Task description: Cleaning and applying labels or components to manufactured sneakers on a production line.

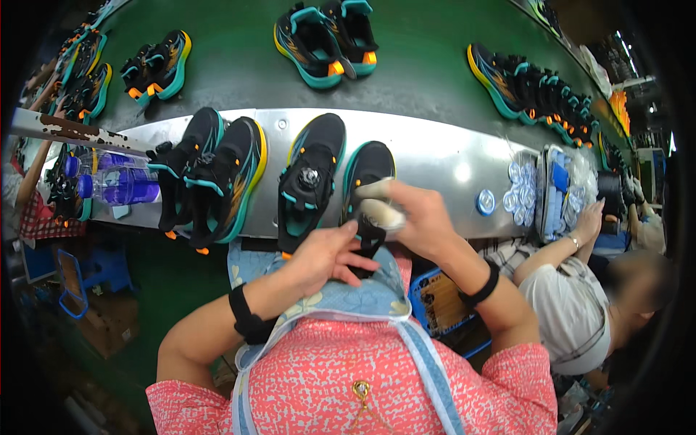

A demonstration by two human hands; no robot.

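A black running shoe (373,161) with a teal sole rim stands toe-away at the near edge of the metal ledge, and both hands are at its opening. My left hand (319,259) is at its heel end, thumb and fingers around the black collar, the lower fingers partly spread. My right hand (424,221) is closed over the shoe's tongue area, with white covers on the thumb and forefinger; what lies between them is hidden. Just left stands a matching shoe (317,148) with a round dial on its tongue. Farther left is another pair of shoes (243,156).
Beyond the metal ledge (428,163) runs a green belt (413,65) carrying more shoes (312,51). On the right lie a round disc (486,202), several clear-wrapped discs (520,192) and a blue-grey tray (553,188). Purple-liquid bottles (127,186) lie left. A co-worker (569,312) sits at right.
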